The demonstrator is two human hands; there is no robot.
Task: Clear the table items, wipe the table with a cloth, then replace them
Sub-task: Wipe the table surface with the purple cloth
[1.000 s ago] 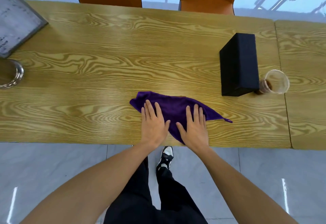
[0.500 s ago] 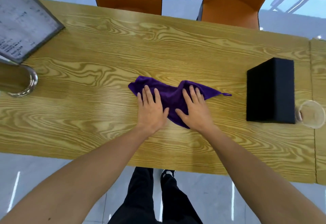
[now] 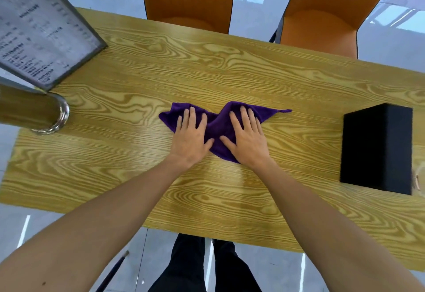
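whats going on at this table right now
A person is wiping a wooden table with a purple cloth. The left hand and right hand both press flat on the cloth, palms down, near the middle of the table. A black box stands at the right end, and a framed menu stand with a metal base sits at the left. Two orange chairs stand across the table.

Purple cloth (image 3: 219, 128), crumpled and spread flat mid-bench (image 3: 230, 73), pinned under both palms, small loop tag poking out right. Black box (image 3: 377, 149) upright near right edge, well apart from cloth. Framed menu stand (image 3: 41, 34) tilted at far-left corner, metal-rimmed wooden cylinder (image 3: 34, 112) just beside it.
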